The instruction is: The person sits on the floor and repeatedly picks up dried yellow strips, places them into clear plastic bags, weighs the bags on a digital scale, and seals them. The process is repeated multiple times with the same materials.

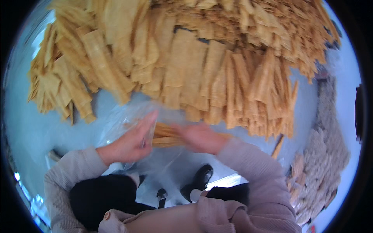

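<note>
In front of me my left hand (132, 142) is at a clear plastic bag (116, 128), with its fingers partly behind or inside the film. Right of it, my right hand (198, 137) is closed on a bundle of flat yellow-brown strips (166, 135), dried sheet-like material of a kind I cannot tell. The left ends of the bundle lie at the bag's mouth, against my left hand. Both hands are blurred, and the right fingertips are hard to make out.
Overlapping rows of similar strips (189, 70) span the far side of the pale table (110, 99), with a heap of crumpled pieces (268, 23) behind at right. One loose strip (277, 147) lies near the right edge. Greyish-beige bundles (320, 163) are piled farther right.
</note>
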Motion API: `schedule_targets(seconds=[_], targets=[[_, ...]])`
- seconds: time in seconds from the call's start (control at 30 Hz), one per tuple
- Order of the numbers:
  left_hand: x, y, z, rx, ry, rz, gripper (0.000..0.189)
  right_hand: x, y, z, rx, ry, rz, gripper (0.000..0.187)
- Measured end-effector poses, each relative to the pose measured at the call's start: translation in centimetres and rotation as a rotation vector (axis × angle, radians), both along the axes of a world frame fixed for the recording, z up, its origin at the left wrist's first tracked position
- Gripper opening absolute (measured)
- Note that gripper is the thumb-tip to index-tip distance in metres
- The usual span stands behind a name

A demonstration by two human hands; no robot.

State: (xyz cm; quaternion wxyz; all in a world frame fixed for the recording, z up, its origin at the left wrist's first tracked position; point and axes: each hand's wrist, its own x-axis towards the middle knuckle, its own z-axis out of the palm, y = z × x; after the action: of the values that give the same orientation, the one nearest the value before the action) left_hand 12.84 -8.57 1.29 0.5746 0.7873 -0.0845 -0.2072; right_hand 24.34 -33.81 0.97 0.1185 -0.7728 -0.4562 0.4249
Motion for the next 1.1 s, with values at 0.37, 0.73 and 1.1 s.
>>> schedule_targets(seconds=[0.37, 0.73, 1.1], targets=[[-2.0, 2.1, -2.4, -0.187, 0.44, 0.109, 0.084, 23.0, -14.0, -7.6, -0.069, -1.196, -1.163, 0.091], [-1.8, 2.3, -2.2, -0.203, 0.494, 0.211, 0.081, 18.7, -12.8, -9.5, -0.494, -0.738, -0.961, 0.109], [-2.5, 3.2, -2.6, -0.203, 0.492, 0.282, 0.078, 18.4, -10.0, -9.1, -0.645, -0.798, -0.916, 0.091]])
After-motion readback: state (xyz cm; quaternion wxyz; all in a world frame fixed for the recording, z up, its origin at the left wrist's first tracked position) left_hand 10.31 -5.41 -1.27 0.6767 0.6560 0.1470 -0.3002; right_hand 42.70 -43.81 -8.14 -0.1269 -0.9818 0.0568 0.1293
